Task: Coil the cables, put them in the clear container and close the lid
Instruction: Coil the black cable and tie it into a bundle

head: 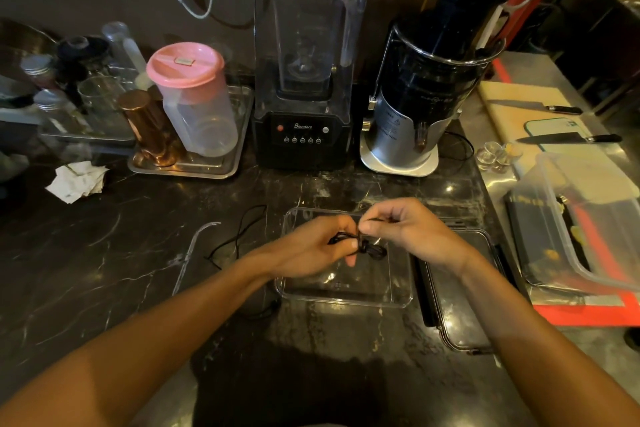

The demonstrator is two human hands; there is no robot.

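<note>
A small black coiled cable (372, 249) hangs above the open clear container (346, 298) at the middle of the dark marble counter. My left hand (311, 250) grips the coil from the left. My right hand (412, 232) pinches the cable's end just above the coil. A second black cable (239, 236) lies loose on the counter to the left of the container. The clear lid with black edges (460, 305) lies flat to the container's right.
A black blender (301, 80) and a juicer (419, 94) stand behind the container. A metal tray (187, 163) with a pink-lidded jug is at back left. A larger plastic tub (588, 218) and two knives on boards are at the right. Crumpled paper (78, 180) lies left.
</note>
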